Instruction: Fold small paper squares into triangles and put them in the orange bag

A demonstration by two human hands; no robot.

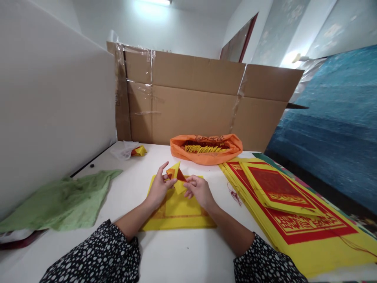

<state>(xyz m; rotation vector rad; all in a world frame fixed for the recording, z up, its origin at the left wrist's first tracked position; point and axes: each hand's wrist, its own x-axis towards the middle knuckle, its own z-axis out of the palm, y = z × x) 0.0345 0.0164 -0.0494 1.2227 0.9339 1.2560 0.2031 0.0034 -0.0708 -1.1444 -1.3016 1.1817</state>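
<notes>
Between my two hands is a small folded piece of yellow and red paper (175, 171), raised over a yellow paper stack (179, 218) on the white table. My left hand (160, 186) grips its left side, thumb in front and index finger stretched upward. The fingers of my right hand (198, 189) pinch its pointed right corner. Part of the fold is hidden behind my fingers. Beyond my hands lies an orange bag (206, 157), its mouth spread, with rows of yellow and red folded papers (206, 149) inside.
Large yellow and red printed sheets (318, 226) are piled on the right, near some red string (235, 195). At left lie a green cloth (67, 200) and a clear plastic bag (122, 151) with a folded paper piece (139, 151). A cardboard screen (191, 106) stands behind.
</notes>
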